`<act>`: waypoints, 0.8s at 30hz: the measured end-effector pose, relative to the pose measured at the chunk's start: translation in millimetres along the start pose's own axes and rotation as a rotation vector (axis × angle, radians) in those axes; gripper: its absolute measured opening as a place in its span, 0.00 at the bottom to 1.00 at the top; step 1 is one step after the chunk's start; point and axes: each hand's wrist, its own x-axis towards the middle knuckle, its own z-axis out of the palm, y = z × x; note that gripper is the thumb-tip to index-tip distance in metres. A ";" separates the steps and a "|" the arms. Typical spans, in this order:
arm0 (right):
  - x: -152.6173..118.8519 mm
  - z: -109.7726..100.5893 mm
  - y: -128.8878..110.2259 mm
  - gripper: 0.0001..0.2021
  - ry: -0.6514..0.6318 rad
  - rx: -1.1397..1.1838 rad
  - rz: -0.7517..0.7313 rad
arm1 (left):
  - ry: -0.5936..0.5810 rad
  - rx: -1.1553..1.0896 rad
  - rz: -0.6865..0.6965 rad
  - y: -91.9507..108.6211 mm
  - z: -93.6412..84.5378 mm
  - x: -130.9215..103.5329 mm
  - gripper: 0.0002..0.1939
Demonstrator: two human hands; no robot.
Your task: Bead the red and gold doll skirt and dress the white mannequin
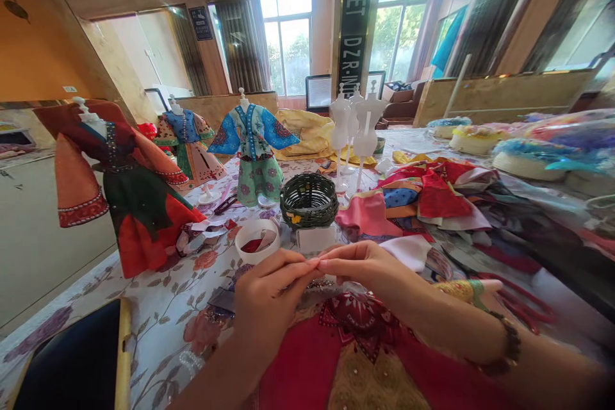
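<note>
Both hands meet fingertip to fingertip over the near part of the table. My left hand [271, 298] is closed in a pinch, and so is my right hand [369, 272]; whatever sits between the fingertips is too small to make out. Directly below them lies a small garment [358, 314], magenta and gold with a dark red patterned collar piece. Behind the left fingers stands a white round tub [258, 255] with dark red and pale scraps inside. A clear flat box [316, 239] is just beyond the fingertips.
A dark green woven basket [309, 208] stands mid-table. Small dressed mannequins [137, 205] line the left; bare white mannequins [342, 122] stand behind. Fabric pieces [439, 195] and red-handled scissors [526, 304] lie right. A tablet-like device [72, 359] is at near left.
</note>
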 end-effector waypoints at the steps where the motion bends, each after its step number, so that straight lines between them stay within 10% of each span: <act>1: -0.2 -0.2 -0.2 0.04 -0.006 -0.005 -0.006 | -0.006 0.008 -0.001 1.3 -0.6 0.1 0.03; 11: -10.0 0.1 -16.1 0.07 0.069 -0.096 -0.004 | 0.032 -0.041 -0.018 3.4 -2.4 3.7 0.06; 19: -9.0 -2.5 -25.4 0.10 0.101 0.041 0.159 | 0.100 -0.231 -0.417 -3.3 -3.5 7.2 0.05; 24: -6.8 -1.6 -24.3 0.09 0.101 0.110 0.148 | 0.019 -0.195 -0.311 -3.3 -3.1 7.8 0.07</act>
